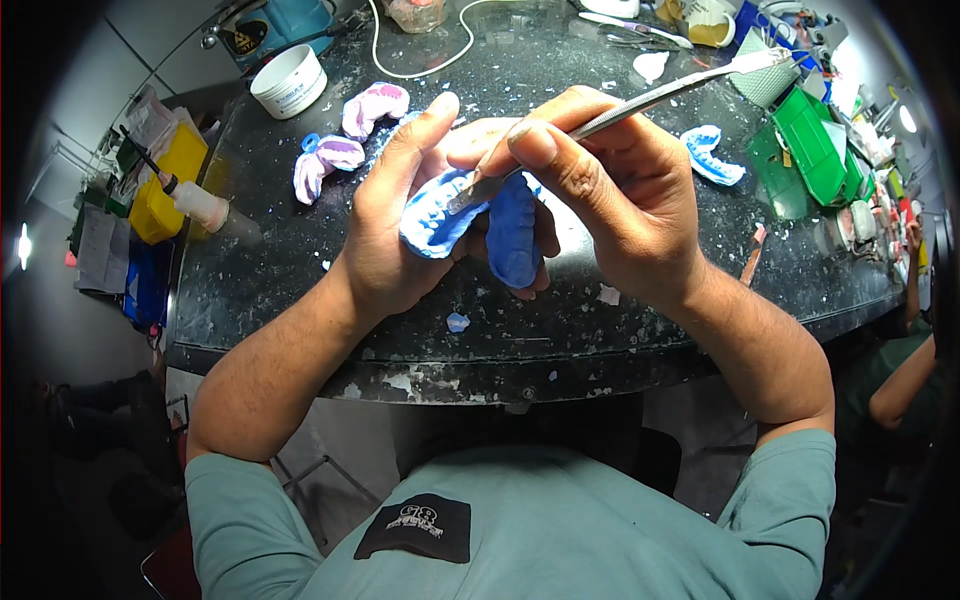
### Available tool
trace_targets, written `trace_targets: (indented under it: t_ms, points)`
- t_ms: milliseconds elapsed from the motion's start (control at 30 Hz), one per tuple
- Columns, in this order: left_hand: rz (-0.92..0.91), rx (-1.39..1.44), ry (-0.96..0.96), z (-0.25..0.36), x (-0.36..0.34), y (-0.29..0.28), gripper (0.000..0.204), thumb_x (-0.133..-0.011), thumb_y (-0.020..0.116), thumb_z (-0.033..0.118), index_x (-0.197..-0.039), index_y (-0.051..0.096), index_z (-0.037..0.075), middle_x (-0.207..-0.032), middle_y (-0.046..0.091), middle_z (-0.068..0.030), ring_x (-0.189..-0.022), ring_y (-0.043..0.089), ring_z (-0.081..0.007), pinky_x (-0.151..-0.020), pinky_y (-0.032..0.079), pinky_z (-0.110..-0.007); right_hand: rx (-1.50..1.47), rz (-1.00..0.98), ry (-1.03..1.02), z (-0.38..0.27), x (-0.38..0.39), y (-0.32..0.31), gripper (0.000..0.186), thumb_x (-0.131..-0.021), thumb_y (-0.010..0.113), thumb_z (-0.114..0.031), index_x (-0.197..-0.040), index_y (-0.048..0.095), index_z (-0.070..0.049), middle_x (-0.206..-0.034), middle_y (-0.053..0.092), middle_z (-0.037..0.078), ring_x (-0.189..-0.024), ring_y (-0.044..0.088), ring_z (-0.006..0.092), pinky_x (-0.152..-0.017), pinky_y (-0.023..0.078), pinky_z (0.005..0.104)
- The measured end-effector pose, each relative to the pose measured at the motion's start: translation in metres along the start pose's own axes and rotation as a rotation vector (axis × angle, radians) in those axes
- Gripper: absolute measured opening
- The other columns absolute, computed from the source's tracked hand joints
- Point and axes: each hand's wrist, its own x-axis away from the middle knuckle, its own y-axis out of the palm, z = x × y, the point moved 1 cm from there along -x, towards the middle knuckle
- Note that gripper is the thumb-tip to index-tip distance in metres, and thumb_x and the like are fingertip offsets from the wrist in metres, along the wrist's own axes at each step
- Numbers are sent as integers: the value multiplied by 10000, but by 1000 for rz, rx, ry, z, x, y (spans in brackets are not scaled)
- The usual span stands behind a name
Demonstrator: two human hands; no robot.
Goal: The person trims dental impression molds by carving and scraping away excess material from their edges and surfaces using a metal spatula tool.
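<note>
A bright blue dental impression [514, 240] with two lobes rests in my left hand [385, 225], whose fingers wrap around it from behind and whose thumb points up. My right hand [640, 195] pinches a slim metal dental spatula [650, 103] like a pen. The tool's lower blade touches the inside of the impression's left lobe, while its pale, coated upper end points to the upper right. Purple and white impressions [375, 107] lie beyond my left hand. To the right of my right hand sits another light blue impression [712, 155].
A white tub [289, 82] stands at the back left, near a clear squeeze bottle [200, 205] and yellow bin [165, 185]. Green trays [812, 145] and clutter line the right. A white cable [440, 68] crosses the back. Another person's arm [905, 385] shows at far right.
</note>
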Motion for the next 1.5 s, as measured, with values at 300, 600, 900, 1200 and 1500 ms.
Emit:
trace_targets:
  t_ms: [300, 600, 900, 1200, 1500]
  points:
    - [-33, 151, -44, -4, -1, -5, 721, -1004, 253, 556, -1337, 470, -45, -1023, 637, -189, -846, 683, -283, -677, 605, -432, 53, -22, -64, 6, 1, 0, 179, -1004, 560, -121, -1061, 659, 17, -1037, 701, 144, -980, 673, 189, -859, 540, 311]
    - [35, -19, 2, -2, -2, -3, 722, -1003, 232, 556, -1331, 475, -39, -954, 653, -224, -783, 689, -308, -663, 601, -415, 5, 15, -20, 5, 1, 0, 181, -975, 625, -130, -1068, 674, 17, -888, 713, 55, -737, 657, 48, -611, 530, 189]
    - [-28, 138, -45, 0, -3, 0, 756, -993, 233, 575, -1350, 456, -52, -930, 663, -242, -767, 697, -326, -650, 606, -420, -4, 87, -148, 9, -1, 5, 184, -992, 601, -149, -1033, 660, 21, -817, 662, 27, -655, 620, 39, -500, 491, 187]
    - [23, 101, 3, -3, -4, -2, 759, -992, 247, 588, -1336, 461, -54, -947, 659, -224, -811, 694, -313, -653, 603, -432, 19, 86, -109, 13, -1, 3, 174, -976, 624, -126, -1058, 669, 20, -896, 703, 50, -840, 648, 72, -733, 539, 224]
    - [2, -150, 81, -1, -2, 0, 767, -990, 247, 596, -1344, 446, -54, -979, 653, -221, -812, 685, -303, -659, 597, -436, -128, 97, -108, 9, 0, 5, 198, -997, 590, -162, -1058, 652, 16, -941, 708, 78, -687, 646, 57, -501, 508, 185]
